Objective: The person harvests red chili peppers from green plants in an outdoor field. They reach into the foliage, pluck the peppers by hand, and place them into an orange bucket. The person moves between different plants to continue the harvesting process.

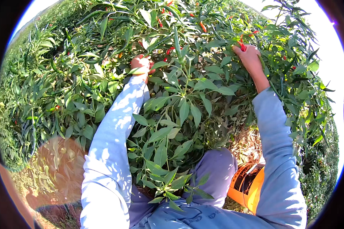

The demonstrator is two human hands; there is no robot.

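My right hand (250,59) is up among the chili plants at the right, its thumb and fingers closed on a red chili pepper (242,45). Whether that pepper still hangs on its stem is not clear. To the left, my left hand (141,65) reaches into the leaves with fingers curled, partly covered by a leaf. What its fingers hold, if anything, is hidden. Just right of it hang a few red peppers (169,51) in the shade. A long green chili pepper (177,44) points upward between my hands.
A leafy chili branch (185,94) rises between my forearms. By my bent knee (216,169), an orange bucket (246,186) with dark printing stands partly behind my right sleeve. Another red pepper (203,27) hangs farther back. Dry ground (60,186) shows at lower left.
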